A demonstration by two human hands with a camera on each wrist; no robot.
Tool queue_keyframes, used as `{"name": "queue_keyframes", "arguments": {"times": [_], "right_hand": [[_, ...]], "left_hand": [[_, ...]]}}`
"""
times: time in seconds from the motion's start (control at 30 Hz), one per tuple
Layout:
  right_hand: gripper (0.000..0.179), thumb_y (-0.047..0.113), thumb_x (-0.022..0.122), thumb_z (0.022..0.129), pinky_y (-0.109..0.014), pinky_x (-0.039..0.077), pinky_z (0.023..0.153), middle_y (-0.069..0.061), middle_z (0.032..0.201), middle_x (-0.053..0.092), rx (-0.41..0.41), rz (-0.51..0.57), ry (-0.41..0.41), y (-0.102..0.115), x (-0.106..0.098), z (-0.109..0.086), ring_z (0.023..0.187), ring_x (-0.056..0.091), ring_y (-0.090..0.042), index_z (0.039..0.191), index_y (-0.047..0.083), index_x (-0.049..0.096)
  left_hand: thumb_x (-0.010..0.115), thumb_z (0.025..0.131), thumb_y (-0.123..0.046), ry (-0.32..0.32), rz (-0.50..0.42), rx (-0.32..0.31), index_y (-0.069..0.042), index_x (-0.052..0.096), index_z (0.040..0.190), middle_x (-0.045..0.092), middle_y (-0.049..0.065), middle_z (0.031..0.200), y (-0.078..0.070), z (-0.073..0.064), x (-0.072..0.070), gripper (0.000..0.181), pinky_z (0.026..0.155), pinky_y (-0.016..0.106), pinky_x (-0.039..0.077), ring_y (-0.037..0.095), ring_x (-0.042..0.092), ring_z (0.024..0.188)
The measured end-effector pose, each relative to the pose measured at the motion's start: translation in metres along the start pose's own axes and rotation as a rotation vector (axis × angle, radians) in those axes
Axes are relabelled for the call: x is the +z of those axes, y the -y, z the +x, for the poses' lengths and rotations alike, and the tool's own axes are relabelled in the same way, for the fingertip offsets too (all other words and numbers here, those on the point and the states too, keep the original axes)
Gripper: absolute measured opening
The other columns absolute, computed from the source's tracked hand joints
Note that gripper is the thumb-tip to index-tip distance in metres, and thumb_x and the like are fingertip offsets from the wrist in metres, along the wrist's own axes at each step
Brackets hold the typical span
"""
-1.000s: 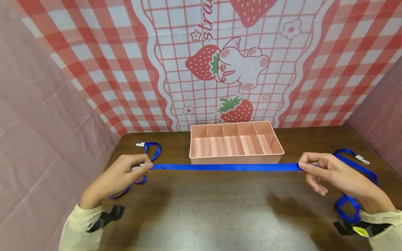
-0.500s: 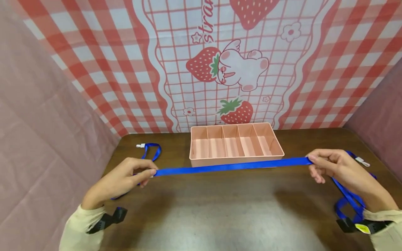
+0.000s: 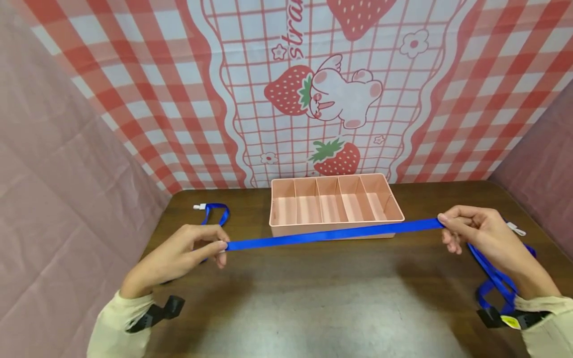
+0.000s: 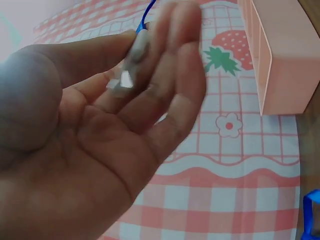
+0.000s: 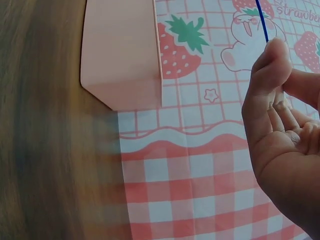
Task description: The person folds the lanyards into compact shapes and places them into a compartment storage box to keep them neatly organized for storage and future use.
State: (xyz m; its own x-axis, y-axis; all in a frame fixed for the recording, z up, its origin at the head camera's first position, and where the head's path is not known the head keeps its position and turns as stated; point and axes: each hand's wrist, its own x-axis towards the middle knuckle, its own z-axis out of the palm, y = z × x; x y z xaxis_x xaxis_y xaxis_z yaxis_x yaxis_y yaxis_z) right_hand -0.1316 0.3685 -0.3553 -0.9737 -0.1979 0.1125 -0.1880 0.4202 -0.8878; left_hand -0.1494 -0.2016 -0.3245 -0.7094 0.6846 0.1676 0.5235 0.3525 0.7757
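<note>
A blue lanyard (image 3: 335,233) is stretched between both hands above the table, its right end higher than its left. My left hand (image 3: 190,251) pinches one end between thumb and index finger. In the left wrist view a white clip (image 4: 126,80) hangs at that end inside the fingers, a little blurred. My right hand (image 3: 479,231) pinches the other end with thumb and index finger, its other fingers loosely bent. From the head view the strap passes in front of a pink box (image 3: 284,230), overlapping its lower front wall.
The pink box has several compartments and stands against the strawberry-print cloth (image 3: 250,89). Another blue lanyard (image 3: 219,205) with a white clip (image 3: 199,206) lies at the table's left. Blue straps (image 3: 492,275) and a white hook (image 3: 516,228) lie on the right, partly behind the right arm.
The right hand has risen and moved slightly right, then back a little. The left hand has shifted right and slightly down. The strap, level before, now slopes up to the right.
</note>
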Motion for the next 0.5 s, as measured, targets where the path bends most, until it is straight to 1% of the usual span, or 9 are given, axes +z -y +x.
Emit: {"name": "queue_keyframes", "arguments": {"times": [0.07,0.1,0.13,0.2,0.3,0.37,0.4,0.47,0.5], "right_hand": [[0.024,0.015,0.050,0.106,-0.041,0.051,0.049,-0.013,0.068,0.063,0.000,-0.006,-0.010,-0.0012,-0.0007,0.0008,0.056,0.060,-0.032,0.095,-0.005,0.059],[0.025,0.015,0.050,0.105,-0.041,0.051,0.049,-0.013,0.068,0.063,0.000,-0.012,-0.012,-0.0020,-0.0012,0.0011,0.056,0.060,-0.031,0.095,-0.005,0.059],[0.025,0.016,0.050,0.106,-0.042,0.052,0.049,-0.012,0.068,0.063,0.004,-0.019,-0.012,-0.0025,-0.0016,0.0013,0.056,0.060,-0.030,0.095,-0.005,0.060],[0.026,0.017,0.050,0.105,-0.041,0.052,0.049,-0.012,0.069,0.063,0.015,-0.023,-0.012,-0.0033,-0.0022,0.0017,0.056,0.060,-0.031,0.095,-0.005,0.060],[0.026,0.017,0.051,0.105,-0.041,0.052,0.050,-0.013,0.069,0.063,0.031,-0.026,-0.004,-0.0041,-0.0027,0.0018,0.057,0.060,-0.033,0.095,-0.005,0.060],[0.025,0.017,0.052,0.105,-0.040,0.052,0.050,-0.015,0.070,0.063,0.039,-0.027,0.000,-0.0044,-0.0024,0.0017,0.058,0.061,-0.033,0.094,-0.004,0.061],[0.025,0.017,0.052,0.105,-0.040,0.053,0.050,-0.015,0.070,0.063,0.040,-0.027,0.005,-0.0045,-0.0021,0.0014,0.057,0.061,-0.032,0.094,-0.004,0.061],[0.024,0.016,0.052,0.105,-0.040,0.052,0.051,-0.015,0.070,0.063,0.037,-0.024,0.014,-0.0042,-0.0018,0.0013,0.057,0.061,-0.031,0.094,-0.004,0.061],[0.024,0.015,0.051,0.105,-0.040,0.052,0.051,-0.015,0.071,0.063,0.031,-0.023,0.025,-0.0044,-0.0018,0.0011,0.057,0.061,-0.030,0.094,-0.005,0.061]], "left_hand": [[0.055,0.102,-0.009,-0.010,-0.054,0.013,-0.014,0.065,0.108,0.069,-0.001,0.078,-0.0016,0.0002,0.0003,0.012,0.059,0.029,0.055,0.017,0.069,0.071],[0.055,0.102,-0.008,-0.025,-0.080,0.019,-0.013,0.064,0.110,0.069,0.000,0.077,-0.0026,0.0003,0.0005,0.013,0.055,0.028,0.052,0.018,0.069,0.071],[0.055,0.102,-0.006,-0.042,-0.120,0.028,-0.012,0.063,0.113,0.070,0.002,0.077,-0.0037,0.0004,0.0006,0.015,0.054,0.028,0.051,0.020,0.069,0.070],[0.052,0.101,0.000,-0.072,-0.222,0.068,-0.007,0.061,0.115,0.071,0.007,0.078,-0.0052,0.0010,0.0011,0.018,0.053,0.029,0.051,0.025,0.070,0.071],[0.049,0.099,0.009,-0.094,-0.344,0.146,-0.002,0.061,0.110,0.072,0.014,0.080,-0.0059,0.0013,0.0022,0.020,0.058,0.031,0.051,0.032,0.072,0.075],[0.048,0.097,0.013,-0.075,-0.399,0.195,-0.001,0.062,0.105,0.073,0.016,0.083,-0.0054,0.0006,0.0023,0.022,0.059,0.029,0.049,0.035,0.072,0.079],[0.047,0.096,0.014,-0.054,-0.427,0.221,0.000,0.062,0.104,0.074,0.017,0.085,-0.0049,-0.0002,0.0021,0.022,0.062,0.029,0.050,0.036,0.072,0.082],[0.046,0.093,0.015,0.013,-0.512,0.283,0.002,0.061,0.107,0.073,0.021,0.093,-0.0038,-0.0019,0.0007,0.025,0.072,0.032,0.053,0.039,0.071,0.091],[0.048,0.092,0.014,0.061,-0.556,0.323,0.003,0.059,0.112,0.072,0.023,0.100,-0.0028,-0.0029,-0.0002,0.026,0.077,0.035,0.053,0.040,0.070,0.097]]}}
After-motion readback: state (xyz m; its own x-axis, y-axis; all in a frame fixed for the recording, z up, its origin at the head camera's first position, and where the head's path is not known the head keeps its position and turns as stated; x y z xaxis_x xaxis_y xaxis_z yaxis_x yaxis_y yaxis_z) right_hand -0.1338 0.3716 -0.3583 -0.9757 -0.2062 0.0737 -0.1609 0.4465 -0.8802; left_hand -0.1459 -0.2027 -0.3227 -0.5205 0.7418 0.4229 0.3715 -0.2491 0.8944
